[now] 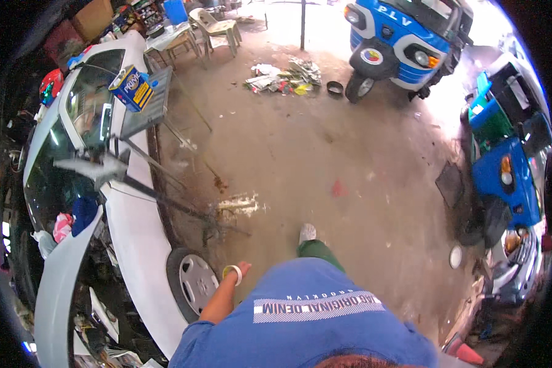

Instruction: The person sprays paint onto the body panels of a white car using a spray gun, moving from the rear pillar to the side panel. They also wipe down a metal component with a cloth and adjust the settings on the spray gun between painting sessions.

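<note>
My left hand [245, 268] hangs low at my left side, beside the front wheel [192, 280] of a white car. A pale ring like a roll of tape [232, 270] sits around that wrist. The hand is small and blurred, so I cannot tell how its fingers are bent; nothing shows beyond them. My right hand is out of view. Nearest to the left arm is the car's white side panel [132, 245]. A metal stand [184, 211] with a pale grey part [98, 167] on top stands ahead of the wheel.
A blue and yellow can [131, 89] rests on a grey panel [150, 110] by the car. Ahead lie a heap of paper scraps [285, 78] and a black ring [335, 88]. A blue three-wheeler [405, 43] stands far right; another blue vehicle [509, 178] lines the right.
</note>
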A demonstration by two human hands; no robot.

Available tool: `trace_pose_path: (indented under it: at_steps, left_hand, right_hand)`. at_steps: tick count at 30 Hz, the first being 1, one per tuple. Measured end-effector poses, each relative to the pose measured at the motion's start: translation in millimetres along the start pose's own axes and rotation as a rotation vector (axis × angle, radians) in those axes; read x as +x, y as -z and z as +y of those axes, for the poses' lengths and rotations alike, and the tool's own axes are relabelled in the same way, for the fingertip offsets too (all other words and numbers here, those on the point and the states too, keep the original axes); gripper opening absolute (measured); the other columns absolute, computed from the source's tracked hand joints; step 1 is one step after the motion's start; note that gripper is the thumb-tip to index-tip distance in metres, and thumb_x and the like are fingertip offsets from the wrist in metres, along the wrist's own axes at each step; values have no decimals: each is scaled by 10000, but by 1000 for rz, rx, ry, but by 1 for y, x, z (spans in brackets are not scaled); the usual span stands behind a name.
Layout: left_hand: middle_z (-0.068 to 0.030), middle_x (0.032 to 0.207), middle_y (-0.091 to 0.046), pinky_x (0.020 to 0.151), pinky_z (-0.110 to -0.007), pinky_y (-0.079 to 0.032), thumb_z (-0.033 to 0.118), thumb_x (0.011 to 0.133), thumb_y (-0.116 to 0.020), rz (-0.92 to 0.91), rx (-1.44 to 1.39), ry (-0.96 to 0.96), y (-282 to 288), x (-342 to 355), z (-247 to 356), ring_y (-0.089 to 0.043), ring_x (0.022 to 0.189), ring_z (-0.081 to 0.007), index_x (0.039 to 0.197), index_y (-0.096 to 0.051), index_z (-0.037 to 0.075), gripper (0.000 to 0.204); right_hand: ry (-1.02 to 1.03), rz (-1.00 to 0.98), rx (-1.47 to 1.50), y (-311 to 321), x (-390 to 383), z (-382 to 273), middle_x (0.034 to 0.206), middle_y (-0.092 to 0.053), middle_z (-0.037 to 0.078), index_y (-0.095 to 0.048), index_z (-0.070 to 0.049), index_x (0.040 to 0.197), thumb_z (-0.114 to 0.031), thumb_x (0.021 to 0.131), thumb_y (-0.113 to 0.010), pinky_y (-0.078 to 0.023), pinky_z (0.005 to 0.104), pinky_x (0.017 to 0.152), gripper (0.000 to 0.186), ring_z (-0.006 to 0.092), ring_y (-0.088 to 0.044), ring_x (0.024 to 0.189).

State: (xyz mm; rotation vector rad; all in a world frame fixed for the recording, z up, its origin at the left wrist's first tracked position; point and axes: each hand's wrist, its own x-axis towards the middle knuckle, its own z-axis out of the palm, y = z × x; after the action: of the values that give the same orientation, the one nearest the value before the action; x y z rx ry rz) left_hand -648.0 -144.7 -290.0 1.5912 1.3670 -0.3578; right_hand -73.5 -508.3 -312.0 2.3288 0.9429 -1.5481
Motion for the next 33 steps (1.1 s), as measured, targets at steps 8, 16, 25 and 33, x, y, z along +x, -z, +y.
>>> trace_pose_path:
  at_steps: [8, 16, 25, 33]
  left_hand:
    - [-189, 1369, -575, 1055, -447, -438, 375, 956, -525, -51, -119, 150, 104, 96, 47, -553, 1259, -365, 1262, -650, 76, 445]
    - [-234, 1243, -633, 1001, -492, -471, 387, 957, -524, -212, 21, 81, 243, 224, 73, -598, 1179, -405, 1203, -664, 55, 436]
    - [-213, 1229, -665, 982, -473, -486, 398, 974, -552, -60, -311, 388, 555, 480, 128, -635, 1145, -367, 1254, -642, 41, 463]
    - [-222, 1368, -583, 1088, -458, -400, 479, 973, -522, 52, -206, 248, 821, 671, 224, -527, 1296, -364, 1343, -576, 10, 599]
  right_hand:
    - [350, 519, -309, 462, 234, -377, 1204, -655, 249, -643, -27, 1238, -294, 926, -594, -495, 480, 974, 413, 424, -608, 1137]
    - [804, 582, -32, 612, 288, -749, 1220, -661, 221, -626, -10, 1245, -257, 966, -556, -483, 450, 983, 380, 390, -616, 1151]
    - [142, 174, -495, 510, 433, -612, 1076, -672, 282, -620, 11, 1170, -322, 921, -564, -499, 554, 873, 419, 424, -646, 1033]
    - [14, -61, -169, 630, 506, -811, 1075, -684, 265, -608, -24, 1229, -256, 912, -577, -521, 522, 851, 394, 400, -666, 1006]
